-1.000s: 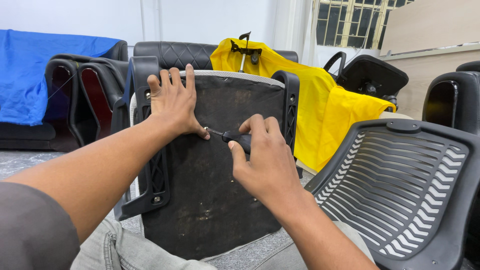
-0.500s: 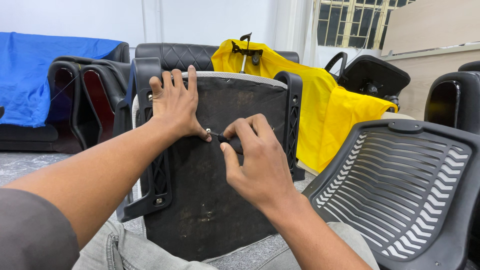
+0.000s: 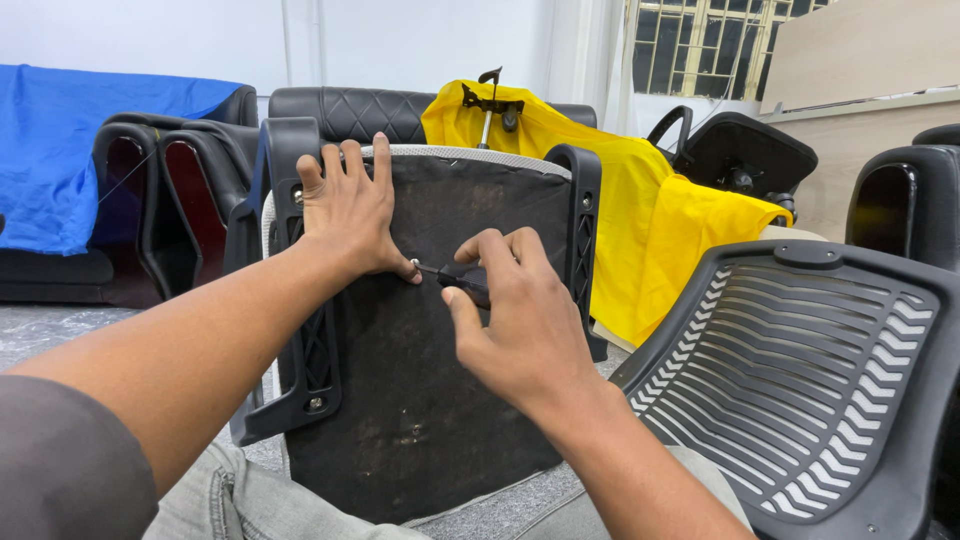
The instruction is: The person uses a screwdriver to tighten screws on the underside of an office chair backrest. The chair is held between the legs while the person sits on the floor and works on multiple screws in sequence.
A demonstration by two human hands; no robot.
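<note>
Workshop floor, grey and speckled, white wall behind, barred window (image 3: 700,40) at upper right.

Nearest: the person's knees in grey jeans (image 3: 240,500), with an upturned chair seat (image 3: 400,400) propped upright against them. Its underside is dark fabric, dusty, with black plastic arm brackets (image 3: 310,350) down both edges.

Left hand (image 3: 350,215): flat and spread on the upper part of the seat underside, fingers pointing up, thumb tip just beside the screwdriver tip.

Right hand (image 3: 520,320): closed around a small black-handled screwdriver (image 3: 455,277), its thin shaft pointing left and its tip meeting the fabric at the left thumb. Whether a screw sits under the tip cannot be told.

Right foreground: black slatted plastic chair back (image 3: 800,370), lying tilted, near the right forearm.

Behind the seat: yellow cloth (image 3: 650,210) draped over a chair, a black mechanism (image 3: 490,100) showing at its top. Black quilted backrest (image 3: 350,110) just behind the seat's top edge.

Left rear: glossy black armrest shells (image 3: 170,190); blue cloth (image 3: 70,140) over furniture.

Far right: black glossy shell (image 3: 900,200); pale wooden board (image 3: 860,60) against the wall.
</note>
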